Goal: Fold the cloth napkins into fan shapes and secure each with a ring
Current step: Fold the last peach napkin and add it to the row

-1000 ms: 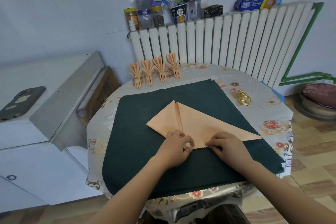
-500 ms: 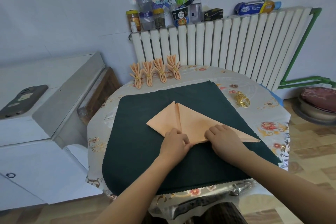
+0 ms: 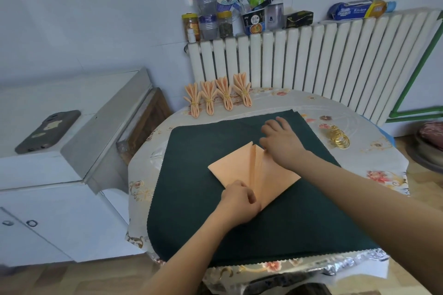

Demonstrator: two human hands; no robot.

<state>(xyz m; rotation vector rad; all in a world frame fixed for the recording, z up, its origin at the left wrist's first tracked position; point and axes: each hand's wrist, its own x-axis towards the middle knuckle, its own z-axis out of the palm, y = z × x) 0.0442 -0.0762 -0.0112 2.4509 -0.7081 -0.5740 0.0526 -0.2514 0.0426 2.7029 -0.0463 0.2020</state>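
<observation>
A peach cloth napkin (image 3: 230, 170) lies on the dark green mat (image 3: 191, 199), folded into a kite-like shape with a crease down its middle. My left hand (image 3: 241, 201) presses its near tip with curled fingers. My right hand (image 3: 280, 140) lies at the napkin's far right edge, fingers spread flat on the mat and thumb at the fold. Several finished fan napkins (image 3: 217, 98), each bound with a gold ring, stand in a row at the table's far edge. A pile of gold rings (image 3: 339, 137) rests to the right of the mat.
The round table (image 3: 374, 158) has a floral plastic cover. A white radiator (image 3: 311, 62) behind it carries jars, bottles and boxes. A white cabinet (image 3: 48, 175) with a phone (image 3: 48, 130) on it stands to the left. A stool (image 3: 430, 136) sits at far right.
The napkin's long right flap has been folded over to the centre crease. My right hand moved from the near tip up to the far right edge. My left hand stayed at the tip.
</observation>
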